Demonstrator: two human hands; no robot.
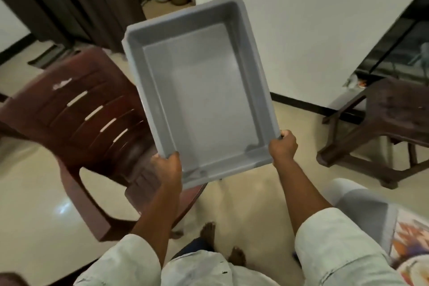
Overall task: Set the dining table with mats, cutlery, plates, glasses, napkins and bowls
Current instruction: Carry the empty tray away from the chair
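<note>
I hold the empty grey rectangular plastic tub [199, 90], left hand [168, 167] at seven o'clock, right hand [283, 146] at five, both gripping its rim; no table setting shows, so progress is unclear.

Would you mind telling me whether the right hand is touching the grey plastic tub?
Touching. The head view shows the right hand gripping the near corner rim of the grey plastic tub.

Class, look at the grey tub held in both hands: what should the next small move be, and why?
Probably set the tub down on the brown chair beside it. Nothing lies inside it, and the left hand and right hand both grip its near corners, so neither is free for the table things.
</note>
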